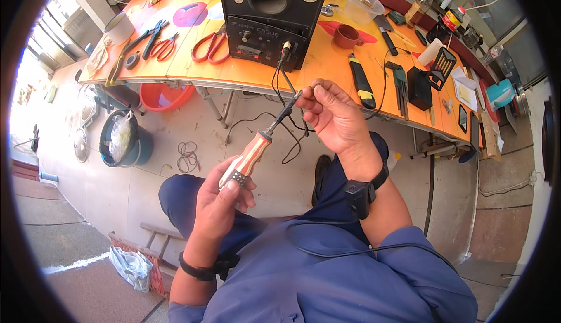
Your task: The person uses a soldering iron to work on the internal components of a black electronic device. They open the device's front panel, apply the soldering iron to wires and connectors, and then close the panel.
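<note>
My left hand (223, 197) is closed round the handle of a screwdriver (250, 158), which has red and cream stripes and a dark dotted end. Its metal shaft slants up and away to the right. At the far end of the shaft, the fingers of my right hand (336, 115) are pinched together on the tip; whether a separate small piece is between them is hidden. Beyond my hands, at the table's front edge, stands a black speaker box (266, 25) with its control panel facing me. A dark cable (279, 68) is plugged into that panel and hangs down behind the screwdriver.
The orange table (327, 71) carries red-handled scissors (209, 47), pliers (156, 36), a utility knife (362, 82), a red cup (347, 36) and a hex key set (398, 89). Beneath it are a red basin (165, 99) and a bucket (139, 150). Loose wire (187, 157) lies coiled on the floor.
</note>
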{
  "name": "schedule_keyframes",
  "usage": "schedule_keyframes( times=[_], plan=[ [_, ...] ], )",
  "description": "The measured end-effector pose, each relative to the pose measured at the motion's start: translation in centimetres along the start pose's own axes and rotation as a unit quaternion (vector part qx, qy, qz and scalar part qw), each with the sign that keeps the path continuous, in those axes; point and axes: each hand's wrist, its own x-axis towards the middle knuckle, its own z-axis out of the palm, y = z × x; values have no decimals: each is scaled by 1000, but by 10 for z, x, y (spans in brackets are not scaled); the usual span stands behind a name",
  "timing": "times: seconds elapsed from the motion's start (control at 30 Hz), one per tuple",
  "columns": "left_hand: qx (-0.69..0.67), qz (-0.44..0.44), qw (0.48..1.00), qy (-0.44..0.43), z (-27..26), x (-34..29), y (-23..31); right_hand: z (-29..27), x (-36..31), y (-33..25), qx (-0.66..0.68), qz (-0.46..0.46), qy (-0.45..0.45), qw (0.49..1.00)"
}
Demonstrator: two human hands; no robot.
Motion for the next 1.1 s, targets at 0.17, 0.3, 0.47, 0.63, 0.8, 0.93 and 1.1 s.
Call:
schedule_keyframes(
  times=[0.17, 0.3, 0.47, 0.63, 0.8, 0.93, 1.1],
  plan=[
    [-7, 2, 1000, -9, 3, -1, 0, 3, -4, 7, 29, 9, 12, 999],
    [-8, -9, 1000, 2, 5, -1, -2, 4, -5, 8, 37, 18, 20, 999],
    [-5, -9, 1000, 5, 6, -2, -3, 4, -5, 7, 33, 22, 12, 999],
    [-3, -9, 1000, 6, 5, -1, -3, 5, -5, 6, 26, 21, 10, 999],
    [7, -14, 1000, 6, 5, -2, -3, 6, -4, 6, 17, 17, -6, 1000],
    [6, -9, 1000, -10, 3, -3, -2, 8, -3, 6, 14, 16, -12, 1000],
    [-13, -10, 1000, -6, 3, -3, -1, 7, -2, 7, 24, 18, -18, 999]
  ],
)
